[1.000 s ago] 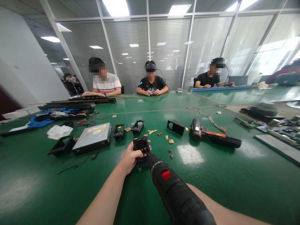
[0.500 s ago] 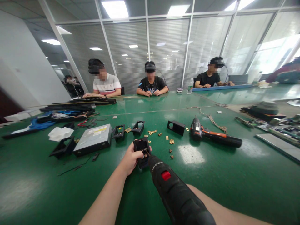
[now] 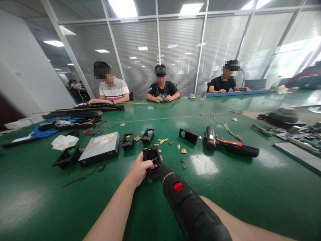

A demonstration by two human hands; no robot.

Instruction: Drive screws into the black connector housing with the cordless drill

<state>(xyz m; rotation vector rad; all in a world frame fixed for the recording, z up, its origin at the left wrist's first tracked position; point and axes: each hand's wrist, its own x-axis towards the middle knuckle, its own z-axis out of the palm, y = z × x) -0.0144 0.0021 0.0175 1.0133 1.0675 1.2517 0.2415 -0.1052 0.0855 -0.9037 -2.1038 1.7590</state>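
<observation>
My left hand [image 3: 138, 170] is closed around a small black plastic housing [image 3: 151, 157] with brass parts inside, held upright just above the green table [image 3: 250, 194]. A black power drill [image 3: 185, 204] with a red switch points its nose at the housing's lower right side. The drill's body covers my right hand, and only the forearm shows behind it. Loose brass clips [image 3: 182, 151] lie scattered just beyond the housing.
Three more black housings [image 3: 147, 135] and a grey optical drive [image 3: 99, 148] lie to the left, with a white tissue [image 3: 62, 142]. An orange-and-black drill [image 3: 228, 144] rests at the right. Three people sit at the far side, with circuit boards at the right edge.
Almost nothing has moved. My left hand, the housing and the drill have kept their places, with only a slight shift of the view.
</observation>
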